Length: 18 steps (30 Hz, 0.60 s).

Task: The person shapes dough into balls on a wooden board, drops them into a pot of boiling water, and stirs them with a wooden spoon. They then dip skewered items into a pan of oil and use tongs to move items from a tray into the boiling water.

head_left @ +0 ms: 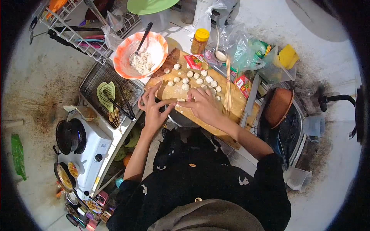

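Hands [154, 109] apparently shaping dough [180, 101]

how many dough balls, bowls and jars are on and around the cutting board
dough balls on the cutting board: about 15, some too small to be sure
orange-rimmed bowl with spoon: 1
yellow-lidded jar: 1
total: about 17

One head-worn fisheye view looks steeply down, close over the long wooden cutting board [200, 92] toward twelve o'clock.
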{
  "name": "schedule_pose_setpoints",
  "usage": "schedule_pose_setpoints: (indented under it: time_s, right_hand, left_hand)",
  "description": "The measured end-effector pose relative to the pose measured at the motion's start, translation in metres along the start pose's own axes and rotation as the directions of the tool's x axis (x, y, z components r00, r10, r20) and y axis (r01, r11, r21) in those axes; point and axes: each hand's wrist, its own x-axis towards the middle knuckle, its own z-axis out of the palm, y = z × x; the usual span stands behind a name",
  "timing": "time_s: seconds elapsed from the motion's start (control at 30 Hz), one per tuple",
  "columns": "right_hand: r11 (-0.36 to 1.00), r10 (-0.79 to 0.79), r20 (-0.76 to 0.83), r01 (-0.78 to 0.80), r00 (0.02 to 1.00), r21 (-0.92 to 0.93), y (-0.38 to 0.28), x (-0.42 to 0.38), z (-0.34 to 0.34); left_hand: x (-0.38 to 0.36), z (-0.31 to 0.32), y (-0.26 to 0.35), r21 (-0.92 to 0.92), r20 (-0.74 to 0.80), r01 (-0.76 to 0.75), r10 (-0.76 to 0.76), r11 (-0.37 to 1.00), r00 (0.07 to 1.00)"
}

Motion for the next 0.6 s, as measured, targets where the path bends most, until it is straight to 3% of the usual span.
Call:
schedule_pose_setpoints:
  time_s: [0.07,0.33,0.6]
  right_hand:
    - [0.998,0.034,-0.067,-0.031,0.997,0.050,-0.002,-0.003,-0.004]
    - [0.997,0.042,-0.019,-0.043,0.999,-0.071,-0.004,-0.011,-0.011]
    - [0.999,0.028,-0.082,-0.029,0.996,-0.017,-0.003,-0.012,-0.014]
  left_hand:
    - [0.000,0.000,-0.001,0.024,0.000,-0.035,0.035,0.999,0.999]
    - [-0.001,-0.001,-0.001,0.097,0.002,-0.130,0.130,0.987,0.992]
    - [0.003,-0.001,0.005,0.087,0.023,-0.060,0.058,0.994,0.998]
